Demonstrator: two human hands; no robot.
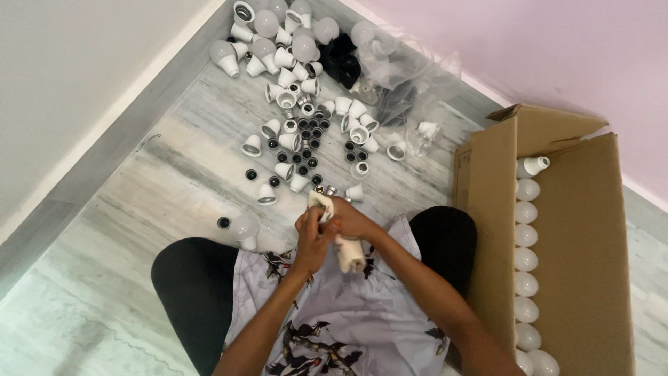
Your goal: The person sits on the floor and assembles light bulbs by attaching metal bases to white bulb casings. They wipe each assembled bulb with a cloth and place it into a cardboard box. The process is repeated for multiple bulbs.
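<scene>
Marble floor (139,230), pale grey with darker veins, fills most of the view and meets white and pink walls at the far corner. At the right lies an open cardboard box (577,278), its flaps spread, with a single row of white bulbs (527,247) lined up along its left inner wall from far to near. The person sits on the floor near the bottom edge, knees in black spread to left and right, a white printed garment (334,320) across the lap. Beyond the knees, a wide scatter of white bulb housings (292,90) and small black-and-silver screw caps (309,136) reaches away to the far corner, where frosted bulb domes (268,28) are heaped; just right of that heap sit a black object (342,59) and crumpled clear plastic bags (403,76). One whole bulb (243,228) lies alone by the left knee, a loose cap (223,223) just beside it. Both hands meet over the lap, touching each other. The left hand (313,240) is closed with its fingers curled around the far end of a white bulb part (321,202). The right hand (351,221) is closed too, gripping another white bulb housing (350,255) whose open end points down toward the lap. The two pieces are held close together between the hands, near the closest loose caps on the floor.
</scene>
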